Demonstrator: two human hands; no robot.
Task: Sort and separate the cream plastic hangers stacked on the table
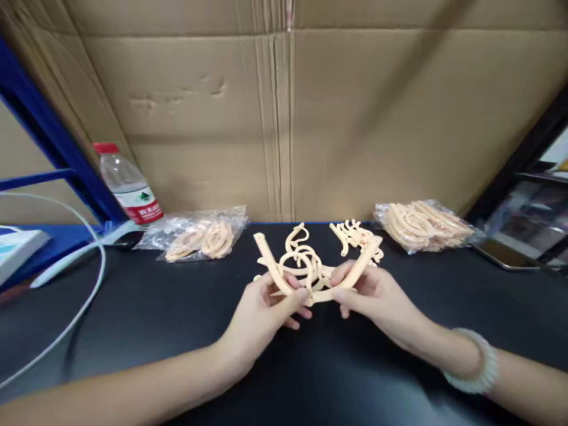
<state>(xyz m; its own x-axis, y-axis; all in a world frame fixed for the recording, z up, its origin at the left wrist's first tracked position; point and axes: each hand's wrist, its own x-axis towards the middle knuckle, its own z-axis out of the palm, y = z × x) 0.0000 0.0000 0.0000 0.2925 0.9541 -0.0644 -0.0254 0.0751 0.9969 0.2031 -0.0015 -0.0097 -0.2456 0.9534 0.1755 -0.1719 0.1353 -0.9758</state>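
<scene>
Between thumb and fingers, my left hand (276,300) pinches a cream-coloured curved strip (270,260) with a rounded end. A similar curved strip (364,259) is gripped by my right hand (373,294), its free end tilted up to the right. The two strips come together low in the middle, close to my left thumb; whether they are joined there I cannot tell. Just behind the hands lies a loose heap of cream curved pieces (306,254), partly hidden by the fingers. Farther back to the right sits a small cluster of ribbed cream pieces (352,232).
Clear plastic bags of cream pieces lie at the back left (217,239) and back right (426,228). A red-capped bottle (128,186) leans by a blue frame (42,112). A white cable (100,278) curves across the left. Cardboard (199,130) walls the back of the black table (155,319).
</scene>
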